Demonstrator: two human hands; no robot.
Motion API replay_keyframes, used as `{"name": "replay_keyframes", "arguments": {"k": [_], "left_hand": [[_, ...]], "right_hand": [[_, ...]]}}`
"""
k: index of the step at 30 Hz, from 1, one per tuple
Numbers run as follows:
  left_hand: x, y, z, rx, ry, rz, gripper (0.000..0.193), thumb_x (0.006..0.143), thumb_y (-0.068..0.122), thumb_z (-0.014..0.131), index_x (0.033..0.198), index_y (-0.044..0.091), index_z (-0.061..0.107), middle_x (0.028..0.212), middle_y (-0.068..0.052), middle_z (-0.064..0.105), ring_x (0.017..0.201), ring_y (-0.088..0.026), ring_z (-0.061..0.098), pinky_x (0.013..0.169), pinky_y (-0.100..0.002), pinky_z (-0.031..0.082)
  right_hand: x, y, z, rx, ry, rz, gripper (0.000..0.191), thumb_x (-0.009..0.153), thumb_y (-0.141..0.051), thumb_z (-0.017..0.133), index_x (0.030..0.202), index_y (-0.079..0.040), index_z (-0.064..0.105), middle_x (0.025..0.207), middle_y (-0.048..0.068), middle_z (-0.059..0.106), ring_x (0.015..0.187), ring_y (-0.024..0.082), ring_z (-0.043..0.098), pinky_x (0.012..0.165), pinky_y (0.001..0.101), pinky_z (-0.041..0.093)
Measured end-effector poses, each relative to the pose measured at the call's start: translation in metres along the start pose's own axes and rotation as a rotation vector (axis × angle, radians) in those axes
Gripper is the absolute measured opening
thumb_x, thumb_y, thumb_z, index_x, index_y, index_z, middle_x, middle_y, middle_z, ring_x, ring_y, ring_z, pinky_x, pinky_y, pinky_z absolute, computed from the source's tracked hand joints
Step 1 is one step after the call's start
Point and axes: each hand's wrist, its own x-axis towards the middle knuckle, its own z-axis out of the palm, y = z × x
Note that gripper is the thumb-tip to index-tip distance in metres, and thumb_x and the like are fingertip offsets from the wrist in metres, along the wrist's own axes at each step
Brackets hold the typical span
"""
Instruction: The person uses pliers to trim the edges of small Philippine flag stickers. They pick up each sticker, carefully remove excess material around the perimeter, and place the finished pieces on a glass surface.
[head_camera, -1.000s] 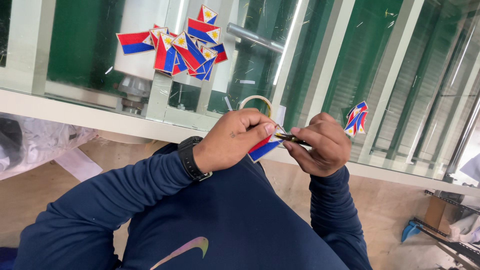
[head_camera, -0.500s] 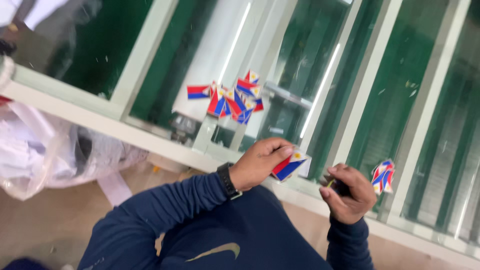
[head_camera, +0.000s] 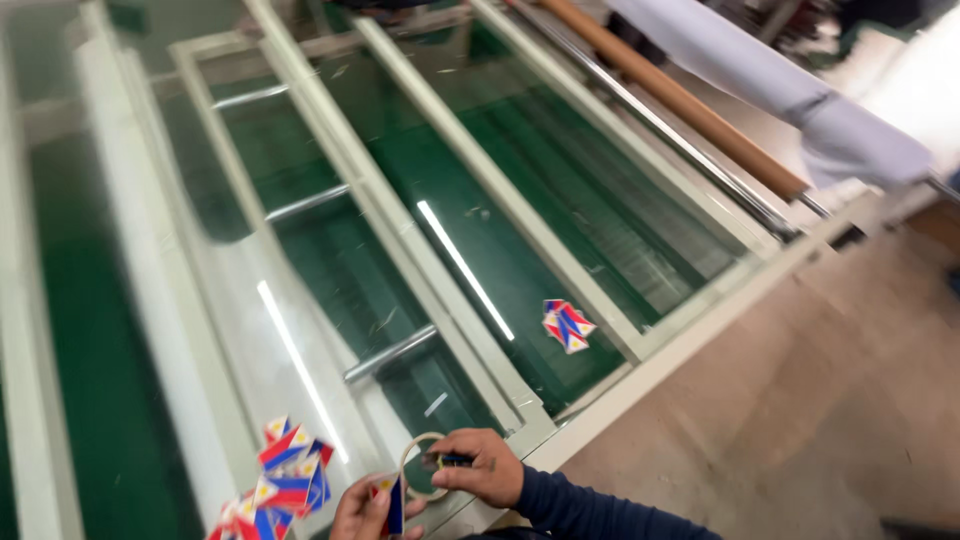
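My left hand (head_camera: 362, 512) sits at the bottom edge and pinches a small red, white and blue flag piece (head_camera: 393, 506). Just to its right, my right hand (head_camera: 484, 470) grips a small dark object (head_camera: 450, 461); I cannot tell what it is. Between the hands a pale tape ring (head_camera: 412, 462) rests on the glass. A heap of several similar flag pieces (head_camera: 283, 482) lies to the left of my left hand. Farther up the glass, a separate small bunch of flag pieces (head_camera: 567, 326) lies by itself.
The glass tabletop has white frame bars (head_camera: 480, 170) over green panels. Its near edge (head_camera: 690, 345) runs diagonally, with brown floor (head_camera: 810, 400) beyond. At the top right lie a brown cardboard tube (head_camera: 680, 97) and white fabric (head_camera: 840, 130).
The view has swung round and tilted, so the table now runs diagonally and my hands sit at the bottom edge. My hands are close together again by the tape ring.
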Motion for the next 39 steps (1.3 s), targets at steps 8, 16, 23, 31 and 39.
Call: {"name": "replay_keyframes", "arguments": {"k": [8,16,23,31,39], "left_hand": [[0.024,0.024,0.026,0.312,-0.087,-0.07,0.039,0.093,0.02,0.058,0.129,0.008,0.053,0.113,-0.018,0.069,0.091,-0.039,0.077,0.063,-0.053,0.064],[-0.002,0.031,0.007,0.043,-0.231,0.041,0.042,0.092,0.021,0.061,0.133,0.012,0.053,0.114,-0.018,0.069,0.087,-0.036,0.077,0.059,-0.05,0.064],[-0.023,0.05,-0.028,0.003,-0.201,0.21,0.035,0.096,0.01,0.058,0.13,0.004,0.055,0.103,-0.015,0.069,0.074,-0.017,0.067,0.05,-0.028,0.052],[-0.026,0.049,-0.042,0.05,-0.147,0.499,0.025,0.101,0.006,0.054,0.126,0.0,0.05,0.1,-0.013,0.068,0.08,-0.017,0.071,0.07,-0.029,0.061],[-0.076,0.071,-0.029,0.102,-0.116,0.501,0.03,0.101,0.007,0.057,0.128,-0.003,0.05,0.108,-0.011,0.067,0.087,-0.012,0.071,0.072,-0.026,0.061]], "right_hand": [[0.0,-0.024,-0.001,-0.166,0.079,-0.041,0.027,0.09,-0.023,0.077,0.106,-0.001,0.075,0.09,0.014,0.069,0.084,0.026,0.069,0.073,0.0351,0.053],[-0.024,-0.037,0.021,-0.347,0.26,0.002,0.022,0.088,-0.02,0.078,0.097,0.0,0.077,0.087,0.011,0.074,0.081,0.023,0.072,0.071,0.0342,0.055],[0.007,-0.013,0.053,0.039,0.335,0.286,0.025,0.086,-0.015,0.075,0.1,0.005,0.078,0.071,0.005,0.068,0.064,0.014,0.058,0.058,0.0301,0.047],[0.024,-0.034,0.048,-0.216,0.184,0.064,0.031,0.089,-0.012,0.071,0.116,0.002,0.07,0.096,0.002,0.071,0.081,0.009,0.062,0.074,0.0254,0.053],[0.034,-0.109,0.082,-0.615,0.18,-0.261,0.031,0.088,-0.01,0.082,0.114,0.001,0.07,0.096,0.008,0.069,0.081,0.011,0.064,0.071,0.0249,0.052]]}}
